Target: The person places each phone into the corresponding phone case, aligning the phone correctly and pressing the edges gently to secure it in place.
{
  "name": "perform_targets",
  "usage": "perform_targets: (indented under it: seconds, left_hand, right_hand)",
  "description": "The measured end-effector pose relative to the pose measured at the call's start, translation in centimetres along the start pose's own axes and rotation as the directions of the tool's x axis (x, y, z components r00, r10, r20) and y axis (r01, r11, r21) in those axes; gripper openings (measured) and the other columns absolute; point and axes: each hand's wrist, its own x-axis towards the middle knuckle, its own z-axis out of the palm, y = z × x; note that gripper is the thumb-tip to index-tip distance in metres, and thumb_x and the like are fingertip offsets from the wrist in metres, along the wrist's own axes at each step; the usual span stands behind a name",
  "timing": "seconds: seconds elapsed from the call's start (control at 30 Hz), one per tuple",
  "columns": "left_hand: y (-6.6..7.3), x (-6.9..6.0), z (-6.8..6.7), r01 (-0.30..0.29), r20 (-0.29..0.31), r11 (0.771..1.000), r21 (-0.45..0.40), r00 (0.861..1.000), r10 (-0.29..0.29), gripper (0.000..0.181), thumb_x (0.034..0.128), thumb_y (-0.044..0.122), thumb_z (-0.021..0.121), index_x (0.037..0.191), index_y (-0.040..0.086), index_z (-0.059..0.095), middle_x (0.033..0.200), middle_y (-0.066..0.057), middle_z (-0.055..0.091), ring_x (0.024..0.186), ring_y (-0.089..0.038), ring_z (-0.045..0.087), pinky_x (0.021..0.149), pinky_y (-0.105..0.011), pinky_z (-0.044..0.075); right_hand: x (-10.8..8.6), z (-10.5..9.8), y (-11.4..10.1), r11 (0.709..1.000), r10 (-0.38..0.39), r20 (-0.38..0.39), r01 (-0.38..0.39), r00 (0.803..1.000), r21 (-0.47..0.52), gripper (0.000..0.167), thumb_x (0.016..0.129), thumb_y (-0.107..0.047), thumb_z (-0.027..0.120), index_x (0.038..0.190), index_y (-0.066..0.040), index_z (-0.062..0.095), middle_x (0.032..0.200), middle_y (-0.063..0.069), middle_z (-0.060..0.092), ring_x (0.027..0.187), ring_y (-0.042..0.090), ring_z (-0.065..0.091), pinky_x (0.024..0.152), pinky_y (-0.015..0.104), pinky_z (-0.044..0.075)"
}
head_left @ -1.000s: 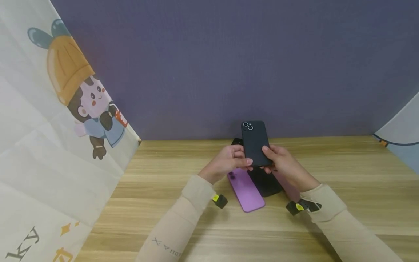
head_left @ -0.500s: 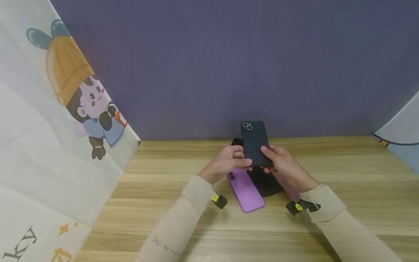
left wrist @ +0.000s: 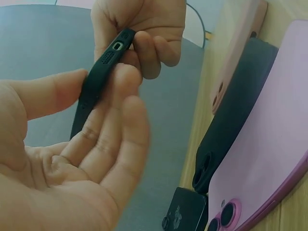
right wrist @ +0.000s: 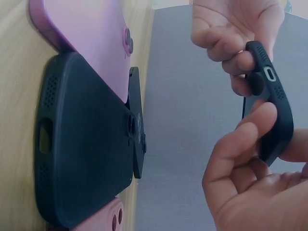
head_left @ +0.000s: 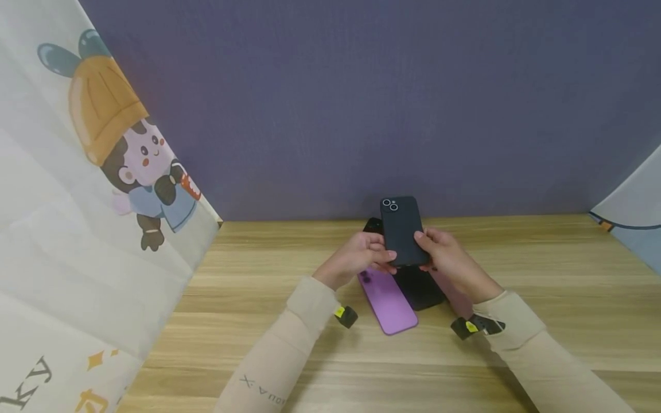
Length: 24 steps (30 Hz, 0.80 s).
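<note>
Both hands hold a phone in a matte black case [head_left: 404,232] above the table, its two-lens back towards the head camera. My left hand [head_left: 356,257] pinches the lower left corner, thumb on the back and fingers beneath. Along the lower right edge, my right hand [head_left: 454,264] grips it with the thumb on the back. Both wrist views show the charging port [left wrist: 117,46] in its bottom edge. Its front side is mostly hidden. Underneath lie a purple phone [head_left: 389,307], a black phone case [head_left: 420,291] and a pink case [head_left: 457,295], partly covered by my right hand.
Another black phone-like item [head_left: 373,225] lies at the back, half hidden by the held phone. The wooden table [head_left: 248,321] ends at a dark blue-grey panel [head_left: 330,115]. A white cloth with a cartoon print [head_left: 108,109] hangs at the left.
The held phone has come down slightly and its top edge sits lower in the head view. Both hands keep their hold. The things on the table have not moved.
</note>
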Motion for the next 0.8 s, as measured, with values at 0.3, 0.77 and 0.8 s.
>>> perform_targets:
  seconds: [0.3,0.77,0.8]
  left_hand:
    - [-0.2,1.1,-0.1,0.057,-0.113,0.997,0.042,0.992,-0.052,0.016,0.1029,0.016,0.061,0.108,0.001,0.064,0.086,-0.014,0.073,0.077,-0.02,0.072,0.093,-0.053,0.059]
    - [-0.5,0.9,-0.5,0.08,-0.22,0.996,-0.041,0.971,-0.087,0.022,0.104,0.014,0.059,0.119,-0.003,0.061,0.088,-0.009,0.068,0.074,-0.018,0.067,0.096,-0.057,0.056]
    - [-0.5,0.9,-0.5,0.082,-0.223,0.996,-0.036,0.971,-0.088,0.022,0.104,0.014,0.059,0.119,-0.003,0.061,0.088,-0.009,0.069,0.074,-0.018,0.067,0.096,-0.057,0.057]
  right_hand:
    - [0.7,-0.1,0.1,1.0,-0.02,0.008,0.019,1.0,0.016,0.043,0.112,-0.03,0.037,0.12,0.009,0.052,0.089,0.007,0.05,0.075,0.016,0.052,0.068,0.028,0.05]
    - [0.5,0.9,0.2,1.0,-0.004,0.093,0.004,0.996,0.008,0.033,0.109,-0.024,0.047,0.109,0.009,0.056,0.089,0.007,0.06,0.072,0.017,0.061,0.067,0.033,0.057]
    - [0.5,0.9,0.2,1.0,0.001,0.094,-0.001,0.996,0.003,0.033,0.109,-0.024,0.048,0.108,0.008,0.056,0.089,0.007,0.059,0.073,0.017,0.06,0.068,0.033,0.057]
